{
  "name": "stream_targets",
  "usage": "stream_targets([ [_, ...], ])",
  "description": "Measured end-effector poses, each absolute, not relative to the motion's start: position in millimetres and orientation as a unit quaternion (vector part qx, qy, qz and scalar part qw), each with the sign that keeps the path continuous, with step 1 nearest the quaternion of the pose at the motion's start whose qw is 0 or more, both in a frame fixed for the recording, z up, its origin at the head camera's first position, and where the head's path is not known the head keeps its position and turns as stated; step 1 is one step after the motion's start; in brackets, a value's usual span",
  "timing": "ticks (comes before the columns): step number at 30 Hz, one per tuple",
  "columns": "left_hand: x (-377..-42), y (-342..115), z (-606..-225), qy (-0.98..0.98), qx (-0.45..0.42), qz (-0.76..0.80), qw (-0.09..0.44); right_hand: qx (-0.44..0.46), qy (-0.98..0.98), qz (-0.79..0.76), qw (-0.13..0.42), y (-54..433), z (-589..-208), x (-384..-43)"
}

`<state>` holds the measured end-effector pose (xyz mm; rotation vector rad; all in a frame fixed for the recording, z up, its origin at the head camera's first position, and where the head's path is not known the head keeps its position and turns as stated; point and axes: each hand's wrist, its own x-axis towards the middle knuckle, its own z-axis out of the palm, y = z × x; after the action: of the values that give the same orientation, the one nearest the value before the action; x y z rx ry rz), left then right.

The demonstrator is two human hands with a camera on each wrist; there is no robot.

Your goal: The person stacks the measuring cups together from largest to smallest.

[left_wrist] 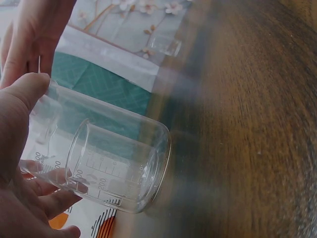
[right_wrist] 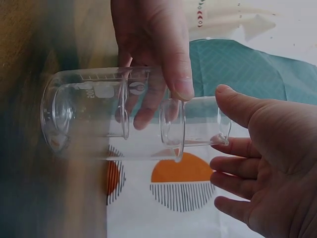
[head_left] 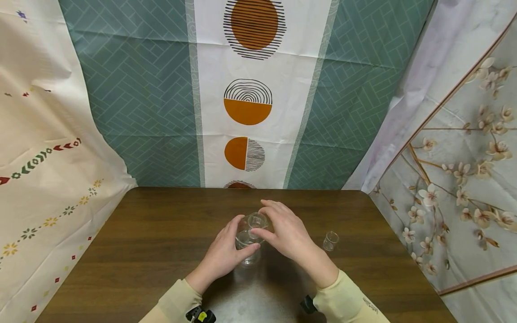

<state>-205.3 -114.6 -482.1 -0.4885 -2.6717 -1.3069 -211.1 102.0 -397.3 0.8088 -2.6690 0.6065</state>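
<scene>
A large clear glass beaker (right_wrist: 99,152) with printed markings stands on the table. My left hand (head_left: 224,251) holds it near the rim, thumb on the near side and fingers on the far side. Nested inside is a medium beaker (left_wrist: 106,158), low in the large one. My right hand (head_left: 284,229) pinches a smaller beaker (right_wrist: 203,121) between thumb and fingers near its rim. The lower end of that smaller beaker is within the large beaker's mouth, above the medium one. To the right of my right hand, a tiny beaker (head_left: 330,241) stands alone.
The brown wooden table (head_left: 161,224) reaches back to a green and white patterned cloth (head_left: 141,89). Cream embroidered cloth (head_left: 48,157) hangs at the left, floral cloth (head_left: 456,202) at the right. Dark wrist devices (head_left: 200,315) sit by both sleeves.
</scene>
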Motion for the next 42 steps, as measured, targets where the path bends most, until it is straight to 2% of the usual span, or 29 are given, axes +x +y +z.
stream_targets([
  [42, -205, -116, -482, -0.888, -0.156, -0.430, 0.056, 0.280, -0.931, 0.213, 0.100, 91, -413, -219],
])
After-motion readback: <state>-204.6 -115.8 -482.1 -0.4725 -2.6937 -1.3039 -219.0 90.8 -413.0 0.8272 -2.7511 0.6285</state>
